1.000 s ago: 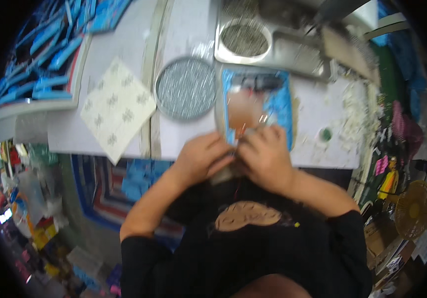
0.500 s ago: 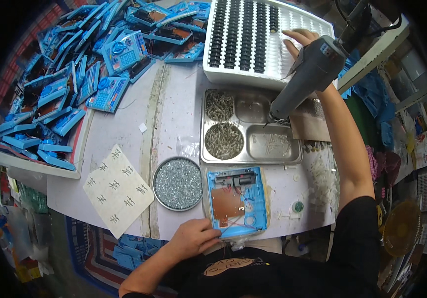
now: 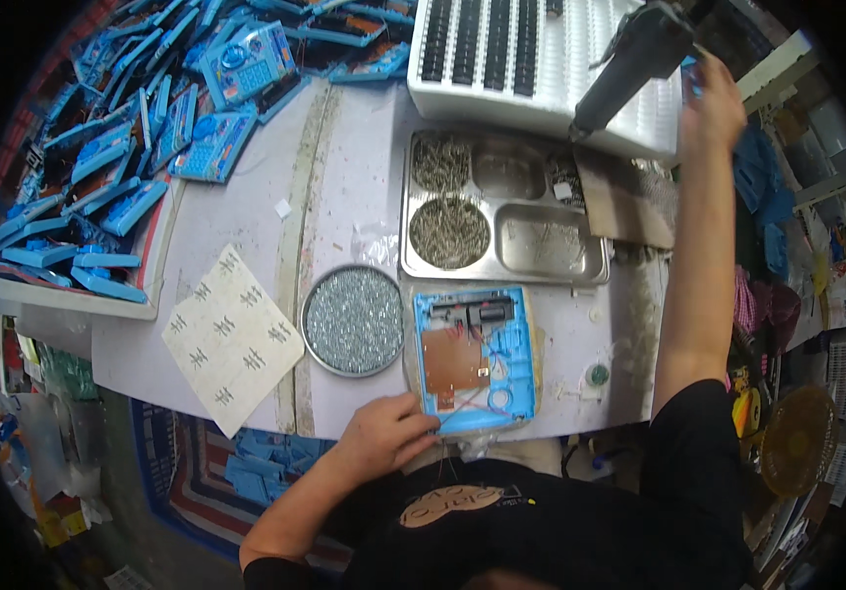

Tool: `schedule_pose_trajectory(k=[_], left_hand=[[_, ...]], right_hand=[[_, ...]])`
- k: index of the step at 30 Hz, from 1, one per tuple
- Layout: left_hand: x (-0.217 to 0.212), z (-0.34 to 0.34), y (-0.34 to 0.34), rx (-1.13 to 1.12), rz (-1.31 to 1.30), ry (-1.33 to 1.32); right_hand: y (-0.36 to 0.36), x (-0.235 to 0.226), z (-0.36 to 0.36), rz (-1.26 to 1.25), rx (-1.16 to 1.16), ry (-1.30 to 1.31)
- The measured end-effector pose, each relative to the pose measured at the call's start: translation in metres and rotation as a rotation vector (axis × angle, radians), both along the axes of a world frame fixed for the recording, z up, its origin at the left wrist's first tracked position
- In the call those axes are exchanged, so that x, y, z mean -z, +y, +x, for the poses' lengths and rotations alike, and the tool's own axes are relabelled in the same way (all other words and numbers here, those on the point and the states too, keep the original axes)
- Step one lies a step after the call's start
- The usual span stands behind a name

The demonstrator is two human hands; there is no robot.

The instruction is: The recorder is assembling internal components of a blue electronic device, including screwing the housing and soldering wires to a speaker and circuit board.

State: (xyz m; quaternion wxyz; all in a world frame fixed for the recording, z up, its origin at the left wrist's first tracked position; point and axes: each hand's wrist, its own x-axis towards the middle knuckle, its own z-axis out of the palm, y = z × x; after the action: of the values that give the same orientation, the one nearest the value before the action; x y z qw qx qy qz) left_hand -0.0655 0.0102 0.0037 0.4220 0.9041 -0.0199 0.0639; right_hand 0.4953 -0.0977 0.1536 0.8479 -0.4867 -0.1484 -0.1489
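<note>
An opened blue plastic casing lies on the bench in front of me, with a brown circuit board, black parts and thin red and white wires inside. My left hand is closed at its near left corner, fingertips on the edge. My right hand reaches far out past the right side of a white foam tray, next to small blue pieces; its fingers are partly hidden, so their grip is unclear. A grey electric screwdriver hangs tilted over the tray, left of that hand.
A metal compartment tray holds screws and small metal parts. Left of the casing stands a round dish of grey metal bits. Marked paper lies further left. Blue casings are heaped at the far left. Cardboard lies right of the metal tray.
My right hand has moved right, from over the foam tray to beyond its right side. The screwdriver has swung up and right. My left hand stays at the casing's corner; the view has shifted slightly.
</note>
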Motion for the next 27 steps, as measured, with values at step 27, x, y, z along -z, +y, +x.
schedule_pose_trajectory(k=[27], left_hand=[[0.002, 0.004, -0.004, -0.034, -0.028, 0.011]], right_hand=[[-0.101, 0.135, -0.314, -1.111, -0.879, -1.057]])
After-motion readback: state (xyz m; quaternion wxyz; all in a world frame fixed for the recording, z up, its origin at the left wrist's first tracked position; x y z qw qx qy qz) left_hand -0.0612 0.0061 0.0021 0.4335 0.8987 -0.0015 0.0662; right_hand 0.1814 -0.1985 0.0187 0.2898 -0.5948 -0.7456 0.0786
